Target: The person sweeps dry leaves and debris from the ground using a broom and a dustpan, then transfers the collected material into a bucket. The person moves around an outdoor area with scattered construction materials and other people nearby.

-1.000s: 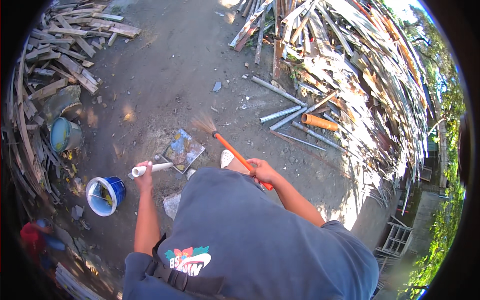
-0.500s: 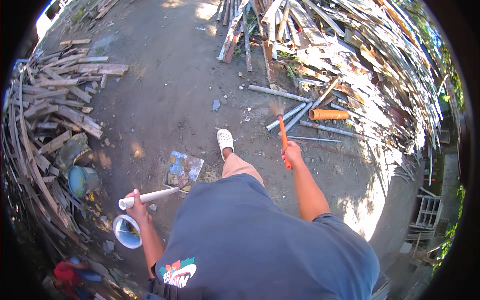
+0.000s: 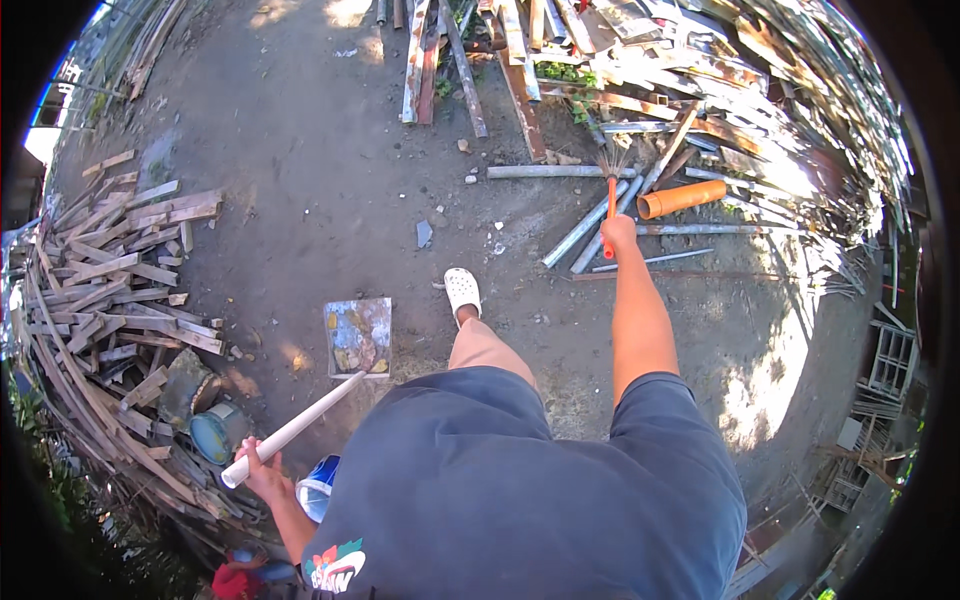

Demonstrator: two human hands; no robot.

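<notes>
Left hand [image 3: 263, 470]: fingers are gripping a white pipe handle [image 3: 305, 422], its littered dustpan [image 3: 374, 314] appearing at eight o'clock from the clog [image 3: 462, 288]. Right hand [image 3: 619, 234], two o'clock: fingers are gripping an orange-handled broom [image 3: 612, 196]; grey pipes [image 3: 578, 236] could be snagging its bristles [image 3: 615, 158].

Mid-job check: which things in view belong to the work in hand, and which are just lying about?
In use:
white pipe, in the left hand
square pan, at the pipe's far end
orange-handled broom, in the right hand

Apparently lying about:
orange pipe
grey pipes
plank pile at left
teal bucket
blue bucket (role unclear)
</notes>
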